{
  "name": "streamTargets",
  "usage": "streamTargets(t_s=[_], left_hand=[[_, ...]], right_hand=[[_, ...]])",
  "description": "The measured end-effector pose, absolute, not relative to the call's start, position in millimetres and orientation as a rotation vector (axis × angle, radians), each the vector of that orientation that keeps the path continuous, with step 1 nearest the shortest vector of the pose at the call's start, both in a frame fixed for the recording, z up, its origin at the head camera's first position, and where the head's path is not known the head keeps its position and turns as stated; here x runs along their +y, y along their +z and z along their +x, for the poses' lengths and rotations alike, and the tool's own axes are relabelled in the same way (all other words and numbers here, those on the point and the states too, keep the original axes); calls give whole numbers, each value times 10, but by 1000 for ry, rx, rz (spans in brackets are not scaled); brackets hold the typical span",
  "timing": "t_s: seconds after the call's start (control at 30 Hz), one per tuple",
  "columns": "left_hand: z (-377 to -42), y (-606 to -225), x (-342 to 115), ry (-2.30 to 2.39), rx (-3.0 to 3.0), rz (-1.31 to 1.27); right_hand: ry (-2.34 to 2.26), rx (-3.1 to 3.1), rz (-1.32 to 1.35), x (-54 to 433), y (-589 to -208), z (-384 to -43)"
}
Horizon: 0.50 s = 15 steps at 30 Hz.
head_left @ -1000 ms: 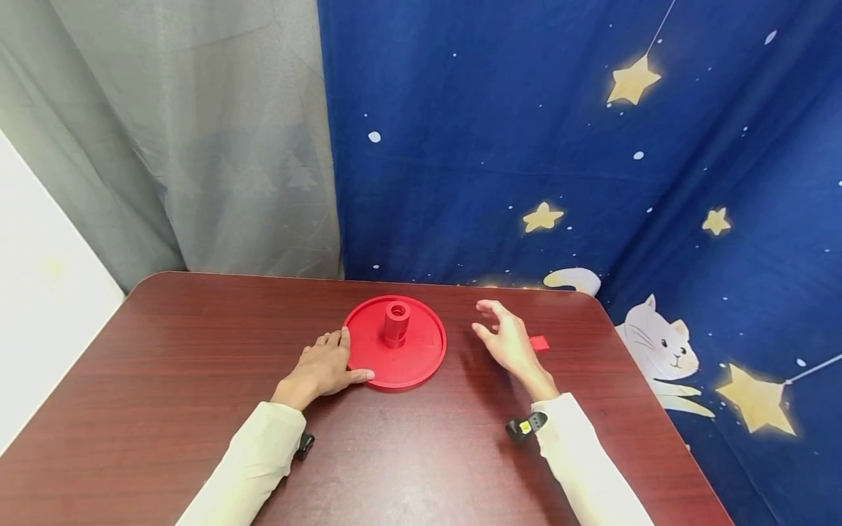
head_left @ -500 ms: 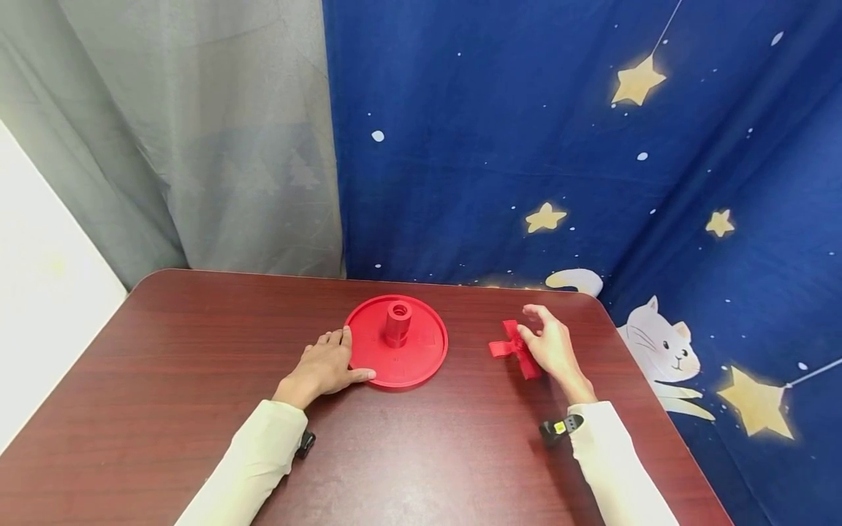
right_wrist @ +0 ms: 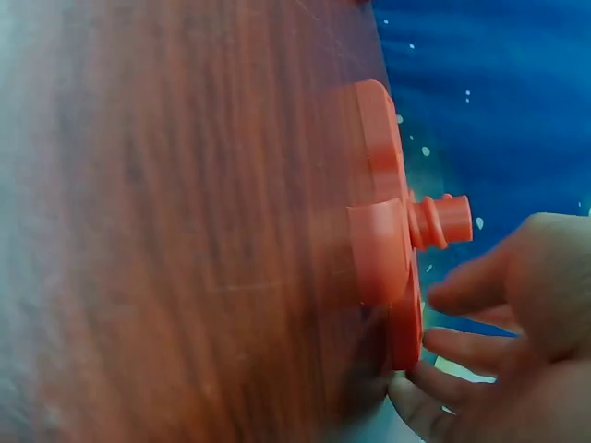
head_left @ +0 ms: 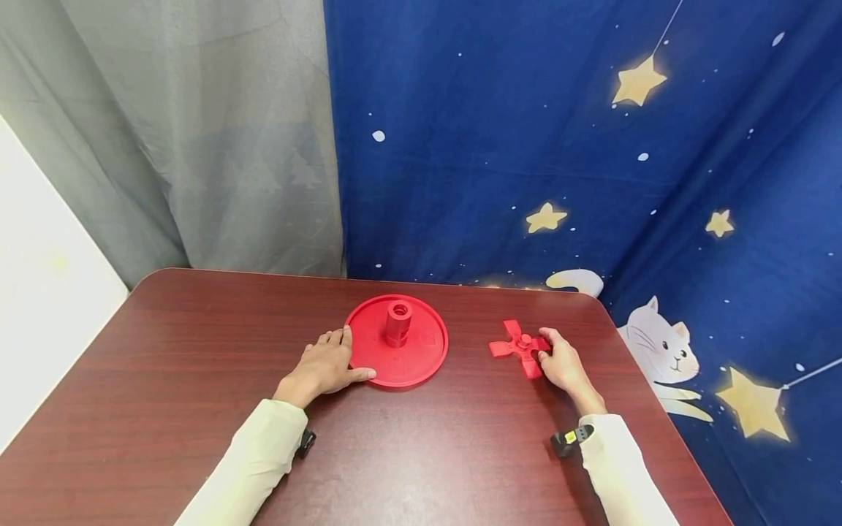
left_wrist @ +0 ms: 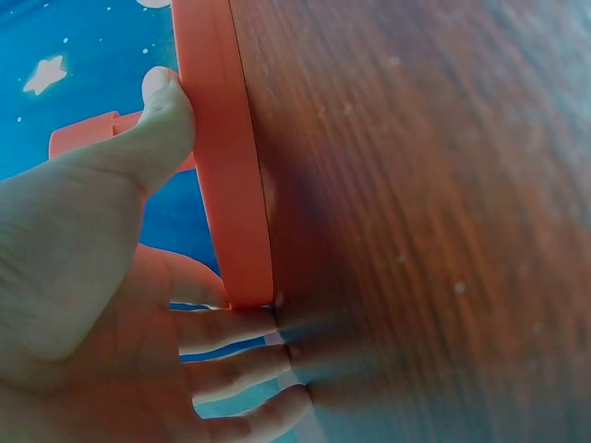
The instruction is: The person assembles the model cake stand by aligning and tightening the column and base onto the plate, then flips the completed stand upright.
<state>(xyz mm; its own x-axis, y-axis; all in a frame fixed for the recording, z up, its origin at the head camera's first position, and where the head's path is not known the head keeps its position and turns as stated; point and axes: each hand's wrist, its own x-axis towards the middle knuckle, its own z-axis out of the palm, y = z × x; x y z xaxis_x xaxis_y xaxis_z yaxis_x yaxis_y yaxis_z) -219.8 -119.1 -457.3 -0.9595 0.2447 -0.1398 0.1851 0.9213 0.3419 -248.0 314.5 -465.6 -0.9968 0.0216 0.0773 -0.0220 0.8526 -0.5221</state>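
Observation:
A red round plastic base [head_left: 421, 358] with a raised rim lies on the table, a hollow post [head_left: 397, 325] upright at its middle. My left hand [head_left: 322, 369] rests at its left edge, thumb [left_wrist: 166, 101] over the rim and straight fingers along the side, tips down by the table. To the right, a red four-armed cross piece [head_left: 513, 349] lies flat, its threaded stud [right_wrist: 445, 221] pointing up from the centre. My right hand [head_left: 562, 363] pinches its right arm, thumb and index finger on either side.
The dark wood table [head_left: 408, 453] has rounded back corners. Behind it hang a grey curtain [head_left: 263, 146] and a blue curtain [head_left: 473, 131] with stars and a white cat.
My right hand has moved right and down to the cross piece's right arm, uncovering the piece that it mostly hid earlier. My left hand and the round base have stayed in place.

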Motion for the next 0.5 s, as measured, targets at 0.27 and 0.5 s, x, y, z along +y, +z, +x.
streamTargets(t_s=[0.27, 0.5], left_hand=[[-2194, -4563, -1189, 496, 2894, 320], [-2193, -4562, -1194, 496, 2893, 320]], right_hand=[[741, -3037, 49, 3151, -4686, -2511], [705, -3053, 49, 3142, -4662, -2502]])
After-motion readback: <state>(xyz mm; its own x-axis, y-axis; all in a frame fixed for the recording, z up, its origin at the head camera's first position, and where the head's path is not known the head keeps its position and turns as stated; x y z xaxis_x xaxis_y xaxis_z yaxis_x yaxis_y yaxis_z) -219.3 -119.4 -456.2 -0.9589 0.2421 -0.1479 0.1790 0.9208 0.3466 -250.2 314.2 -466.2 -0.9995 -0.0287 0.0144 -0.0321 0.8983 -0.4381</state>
